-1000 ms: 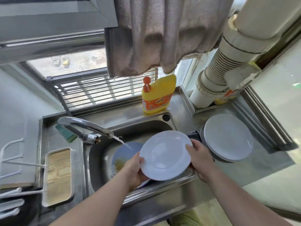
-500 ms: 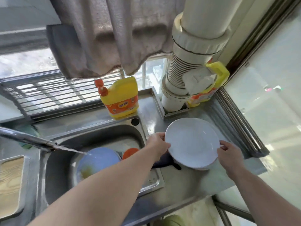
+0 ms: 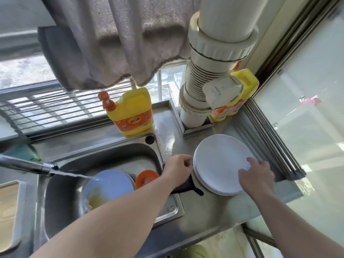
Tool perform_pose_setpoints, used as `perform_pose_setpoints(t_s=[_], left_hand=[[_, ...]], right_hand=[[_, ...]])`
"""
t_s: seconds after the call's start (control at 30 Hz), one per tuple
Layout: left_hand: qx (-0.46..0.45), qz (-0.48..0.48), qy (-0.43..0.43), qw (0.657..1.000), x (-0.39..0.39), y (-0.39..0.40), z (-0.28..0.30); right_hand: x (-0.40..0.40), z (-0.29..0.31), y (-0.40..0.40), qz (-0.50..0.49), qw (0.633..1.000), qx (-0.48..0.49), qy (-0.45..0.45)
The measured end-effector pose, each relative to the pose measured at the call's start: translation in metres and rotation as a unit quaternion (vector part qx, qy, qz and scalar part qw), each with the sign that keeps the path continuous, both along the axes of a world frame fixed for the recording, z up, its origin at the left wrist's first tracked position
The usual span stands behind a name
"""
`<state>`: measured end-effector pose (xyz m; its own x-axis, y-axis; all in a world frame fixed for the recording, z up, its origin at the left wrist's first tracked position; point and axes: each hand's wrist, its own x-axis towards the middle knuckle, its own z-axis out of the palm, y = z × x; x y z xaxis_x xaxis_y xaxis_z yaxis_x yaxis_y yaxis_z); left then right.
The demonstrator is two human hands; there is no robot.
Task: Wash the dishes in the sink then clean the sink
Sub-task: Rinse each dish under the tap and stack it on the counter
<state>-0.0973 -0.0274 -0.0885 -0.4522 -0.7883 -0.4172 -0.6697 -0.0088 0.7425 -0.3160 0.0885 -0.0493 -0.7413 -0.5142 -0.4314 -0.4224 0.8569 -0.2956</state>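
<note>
A white plate [image 3: 219,161] lies on top of a stack of white plates on the steel counter, right of the sink [image 3: 61,187]. My left hand [image 3: 178,167] is at the plate's left rim with curled fingers pinching it. On the near right rim, my right hand [image 3: 256,175] grips with its fingers over the plate's top. In the sink lie a pale blue plate [image 3: 109,183] smeared with yellow residue and an orange dish [image 3: 147,178]. The faucet [image 3: 28,166] runs a stream of water onto the blue plate.
A yellow detergent bottle [image 3: 130,112] stands behind the sink, and a second one [image 3: 240,94] behind the white drain pipe [image 3: 208,79]. A dark cloth [image 3: 186,188] lies between sink and plates. A grey towel [image 3: 115,40] hangs overhead. A wooden tray [image 3: 7,211] sits far left.
Both hands carried the white plate from over the sink to the right and set it down on the plate stack. The view swung right with them.
</note>
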Motion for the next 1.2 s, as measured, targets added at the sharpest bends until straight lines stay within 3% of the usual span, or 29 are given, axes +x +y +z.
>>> perform_pose_setpoints(t_s=[0.13,0.3,0.37,0.43,0.53,0.63,0.77,0.97,1.2], left_hand=[[0.031,0.055,0.021,0.998,0.054,-0.003,0.006],[0.022,0.105,-0.109,0.988,0.181,0.003,-0.023],[0.026,0.151,-0.172,0.973,0.243,0.012,-0.044],[0.035,0.196,-0.211,0.957,0.297,0.017,-0.061],[0.086,0.214,-0.257,0.938,0.352,0.016,-0.085],[0.176,0.216,-0.225,0.934,0.363,0.011,-0.105],[0.181,0.279,-0.206,0.92,0.36,0.005,-0.121],[0.146,0.265,-0.253,0.919,0.359,0.006,-0.117],[0.159,0.319,-0.185,0.916,0.355,0.005,-0.098]], right_hand=[[0.078,-0.002,-0.038,0.159,0.982,-0.101,-0.03],[0.203,-0.026,-0.08,0.28,0.937,-0.172,-0.119],[0.246,-0.047,-0.092,0.308,0.928,-0.145,-0.15],[0.279,-0.075,-0.102,0.333,0.923,-0.05,-0.186],[0.317,-0.122,-0.106,0.313,0.919,0.076,-0.229],[0.338,-0.149,-0.102,0.268,0.932,0.114,-0.216],[0.348,-0.149,-0.097,0.227,0.956,0.066,-0.175],[0.363,-0.123,-0.092,0.217,0.955,0.059,-0.194],[0.356,-0.111,-0.082,0.15,0.961,0.027,-0.229]])
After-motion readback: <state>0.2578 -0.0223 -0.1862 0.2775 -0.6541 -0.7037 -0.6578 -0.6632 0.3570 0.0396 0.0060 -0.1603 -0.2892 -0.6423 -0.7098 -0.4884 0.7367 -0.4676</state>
